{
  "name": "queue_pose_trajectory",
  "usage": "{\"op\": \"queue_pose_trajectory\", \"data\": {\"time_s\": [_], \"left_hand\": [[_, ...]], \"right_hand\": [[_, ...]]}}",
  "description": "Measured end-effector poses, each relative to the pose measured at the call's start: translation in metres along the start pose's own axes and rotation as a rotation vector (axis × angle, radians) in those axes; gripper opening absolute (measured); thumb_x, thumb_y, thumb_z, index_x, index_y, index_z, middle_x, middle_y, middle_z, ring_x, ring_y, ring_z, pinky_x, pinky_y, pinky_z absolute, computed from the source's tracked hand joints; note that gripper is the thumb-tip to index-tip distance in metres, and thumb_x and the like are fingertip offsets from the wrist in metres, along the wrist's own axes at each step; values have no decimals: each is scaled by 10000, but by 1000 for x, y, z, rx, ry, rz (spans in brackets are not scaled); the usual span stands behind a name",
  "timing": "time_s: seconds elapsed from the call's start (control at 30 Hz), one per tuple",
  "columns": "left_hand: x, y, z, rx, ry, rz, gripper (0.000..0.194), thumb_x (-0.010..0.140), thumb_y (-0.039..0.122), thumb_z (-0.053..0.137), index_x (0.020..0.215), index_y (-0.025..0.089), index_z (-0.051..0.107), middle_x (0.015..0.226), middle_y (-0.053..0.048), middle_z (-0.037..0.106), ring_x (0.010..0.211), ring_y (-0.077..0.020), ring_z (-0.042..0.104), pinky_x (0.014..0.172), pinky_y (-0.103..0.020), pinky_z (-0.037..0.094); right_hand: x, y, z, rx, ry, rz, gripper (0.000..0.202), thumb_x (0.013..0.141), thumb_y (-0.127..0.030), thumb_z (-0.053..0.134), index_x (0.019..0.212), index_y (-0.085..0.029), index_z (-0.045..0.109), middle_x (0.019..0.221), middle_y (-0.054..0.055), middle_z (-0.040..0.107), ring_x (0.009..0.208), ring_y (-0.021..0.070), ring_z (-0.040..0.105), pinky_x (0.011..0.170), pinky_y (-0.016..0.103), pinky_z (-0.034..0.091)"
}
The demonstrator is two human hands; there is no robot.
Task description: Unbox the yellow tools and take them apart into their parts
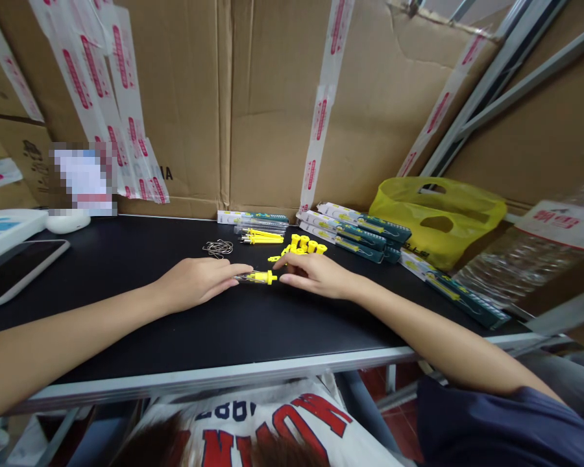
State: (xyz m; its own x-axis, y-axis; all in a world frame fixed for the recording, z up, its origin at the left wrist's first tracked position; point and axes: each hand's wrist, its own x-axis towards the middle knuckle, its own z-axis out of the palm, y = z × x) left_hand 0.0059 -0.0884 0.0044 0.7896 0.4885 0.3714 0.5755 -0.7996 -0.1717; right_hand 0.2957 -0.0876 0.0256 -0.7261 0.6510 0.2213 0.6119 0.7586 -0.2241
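My left hand [194, 283] pinches a slim clear tube with a yellow cap [260, 277] between thumb and fingers, just above the black tabletop. The tube lies level, its yellow end pointing right. My right hand [316, 275] is close to that yellow end, thumb and index finger apart, with a small gap to it. Behind the right hand sits a cluster of small yellow plastic caps [302, 244]. A tangle of thin metal wire pieces [218, 248] lies behind my left hand. Several yellow rods with metal tips [263, 237] and clear tubes [260, 227] lie farther back.
Slim green-and-white boxes [355, 230] are stacked at the back right, beside a yellow plastic bag [438, 214] and a large clear bottle [516, 253]. A phone [24, 269] and a white device [10, 227] lie at left. Taped cardboard [267, 97] walls the table's back.
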Motion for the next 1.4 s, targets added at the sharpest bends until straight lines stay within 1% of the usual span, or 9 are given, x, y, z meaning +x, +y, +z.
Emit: {"op": "queue_pose_trajectory", "data": {"time_s": [0.23, 0.37, 0.57, 0.73, 0.87, 1.07, 1.17, 1.3, 1.4], "left_hand": [[-1, 2, 0, 22, 13, 17, 396, 999, 371, 287, 1324, 270, 489, 910, -5, 673, 859, -143, 644, 673, -212, 462], [-1, 3, 0, 9, 8, 16, 392, 993, 367, 308, 1325, 270, 493, 944, -12, 681, 879, -147, 648, 693, -216, 480], [-1, 6, -4, -47, 10, -62, 456, 958, 396, 380, 1380, 229, 416, 1207, -47, 637, 1061, -181, 619, 844, -273, 495], [0, 10, -7, -50, 35, -78, 429, 927, 293, 387, 1344, 220, 454, 1160, -44, 642, 1068, -184, 607, 888, -287, 483], [0, 12, -6, -12, 109, -83, 352, 952, 305, 386, 1271, 210, 499, 1065, -47, 636, 980, -180, 622, 806, -262, 494], [-1, 13, -3, 113, 178, -153, 298, 957, 302, 415, 1226, 234, 525, 1045, -45, 571, 792, -146, 621, 607, -221, 468], [-1, 15, -3, 160, 179, -165, 307, 955, 275, 410, 1242, 238, 512, 1030, -47, 559, 781, -142, 613, 587, -211, 459], [0, 17, -3, 174, 143, -160, 318, 952, 249, 400, 1254, 214, 494, 1030, -60, 547, 739, -136, 609, 552, -205, 452], [0, 20, -4, 187, 121, -154, 321, 953, 256, 396, 1257, 212, 492, 1029, -63, 541, 707, -130, 607, 538, -205, 453]], "right_hand": [[5, -6, 25, 77, 63, -41, 310, 924, -437, 459, 986, -159, 583, 686, -5, 551, 600, 112, 482, 584, 228, 334], [6, -6, 28, 101, 75, -42, 294, 912, -436, 481, 974, -164, 575, 675, -17, 531, 584, 106, 466, 571, 223, 329], [5, -4, 30, 123, 104, -47, 266, 892, -413, 518, 1012, -178, 556, 654, -38, 492, 560, 98, 451, 559, 220, 332], [5, -2, 34, 178, 165, -28, 240, 872, -388, 544, 998, -184, 535, 651, -48, 460, 551, 92, 422, 543, 219, 325], [7, 0, 37, 311, 222, 32, 219, 869, -367, 543, 989, -187, 508, 670, -48, 474, 564, 92, 430, 546, 219, 334], [12, -8, 36, 619, 232, 128, 292, 870, -410, 518, 778, -144, 595, 561, -40, 480, 522, 89, 425, 535, 228, 334], [16, -18, 38, 730, 219, 188, 384, 875, -477, 497, 780, -137, 649, 491, -44, 486, 479, 83, 415, 533, 232, 333], [27, -30, 47, 810, 312, 280, 406, 801, -544, 585, 702, -152, 621, 451, -57, 471, 449, 74, 394, 521, 230, 330], [34, -35, 52, 832, 353, 272, 405, 810, -550, 567, 682, -167, 581, 432, -63, 452, 448, 80, 395, 532, 232, 351]]}}
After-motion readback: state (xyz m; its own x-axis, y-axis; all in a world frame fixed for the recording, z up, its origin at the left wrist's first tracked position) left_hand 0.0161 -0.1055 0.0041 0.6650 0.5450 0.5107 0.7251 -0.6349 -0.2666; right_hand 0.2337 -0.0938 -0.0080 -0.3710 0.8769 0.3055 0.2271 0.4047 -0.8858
